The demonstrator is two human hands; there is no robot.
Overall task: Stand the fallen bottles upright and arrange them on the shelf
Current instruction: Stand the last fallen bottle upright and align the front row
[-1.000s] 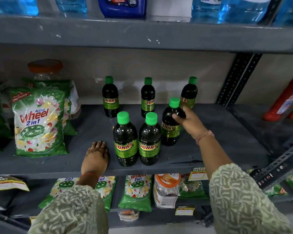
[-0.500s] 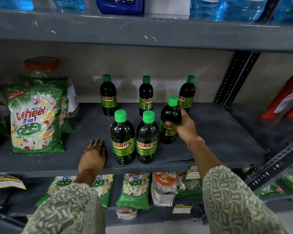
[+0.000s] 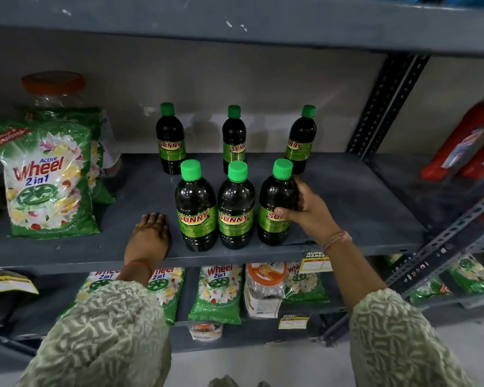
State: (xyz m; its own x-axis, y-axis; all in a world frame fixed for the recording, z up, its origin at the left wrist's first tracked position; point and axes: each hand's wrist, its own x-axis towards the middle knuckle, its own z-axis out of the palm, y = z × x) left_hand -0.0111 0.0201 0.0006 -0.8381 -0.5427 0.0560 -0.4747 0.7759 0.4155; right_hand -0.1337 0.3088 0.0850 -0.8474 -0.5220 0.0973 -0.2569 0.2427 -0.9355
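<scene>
Six dark bottles with green caps and green SUNNY labels stand upright on the grey middle shelf [image 3: 361, 208], in two rows. The back row holds a left bottle [image 3: 170, 138], a middle bottle [image 3: 234, 138] and a right bottle [image 3: 301, 139]. In the front row stand a left bottle [image 3: 197, 208] and a middle bottle [image 3: 236, 208] close together. My right hand [image 3: 309, 209] grips the front right bottle [image 3: 275, 202] from its right side. My left hand [image 3: 150, 237] lies flat on the shelf's front edge, just left of the front row, holding nothing.
Green Wheel detergent packets [image 3: 48, 177] and an orange-lidded jar [image 3: 53, 88] fill the shelf's left end. Red bottles [image 3: 464, 141] lie beyond the slotted upright [image 3: 386, 99] at right. More packets [image 3: 217, 293] and a jar [image 3: 264, 286] sit on the lower shelf. Another shelf [image 3: 235, 20] hangs overhead.
My right hand has drawn the third bottle forward and left from mid-shelf into line with the two front bottles. The left hand stayed on the shelf edge.
</scene>
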